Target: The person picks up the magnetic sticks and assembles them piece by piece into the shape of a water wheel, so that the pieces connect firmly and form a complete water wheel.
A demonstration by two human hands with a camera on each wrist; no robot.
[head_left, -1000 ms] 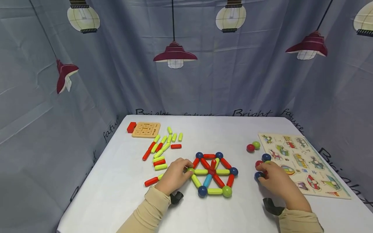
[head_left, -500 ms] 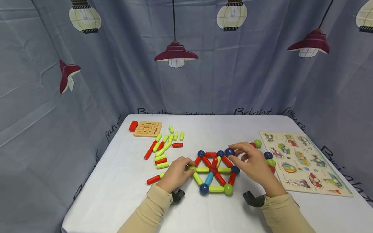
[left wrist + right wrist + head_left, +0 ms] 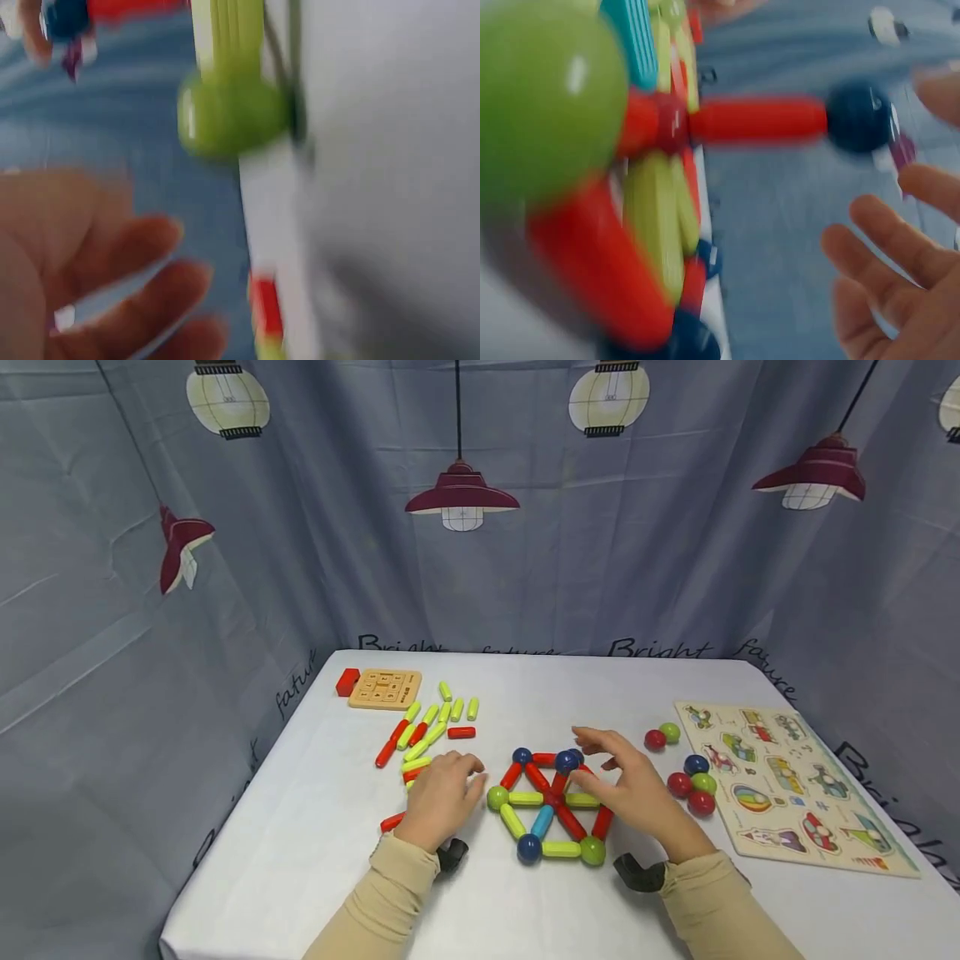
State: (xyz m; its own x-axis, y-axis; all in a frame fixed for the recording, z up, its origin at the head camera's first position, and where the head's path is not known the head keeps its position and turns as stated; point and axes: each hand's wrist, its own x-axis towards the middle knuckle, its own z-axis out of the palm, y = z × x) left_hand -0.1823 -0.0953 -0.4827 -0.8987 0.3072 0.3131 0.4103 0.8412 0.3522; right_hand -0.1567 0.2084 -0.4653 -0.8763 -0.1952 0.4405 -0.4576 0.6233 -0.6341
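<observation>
A flat wheel of coloured rods and balls lies mid-table, with a red hub ball [image 3: 673, 122]. From the hub rises a red rod [image 3: 757, 120], tipped by a dark blue ball [image 3: 566, 762]. My right hand [image 3: 630, 789] hovers just right of that ball, fingers spread and holding nothing; the right wrist view shows a gap between fingertips and ball. On the left, my left hand [image 3: 441, 800] is off the wheel's green ball [image 3: 498, 797], its fingers loosely bent around nothing. The left wrist view is blurred, with the green ball [image 3: 232, 116] apart from the fingers.
Loose green and red rods [image 3: 426, 742] lie at the left, partly behind the left hand. Beyond them are a wooden number board [image 3: 386, 689] and a red block [image 3: 347, 682]. Several loose balls [image 3: 679, 785] sit beside a picture puzzle board [image 3: 795, 793] at right.
My right hand brought a blue ball from the right-hand group to the top of the upright red rod and let go. My left hand released the green ball and drew back left.
</observation>
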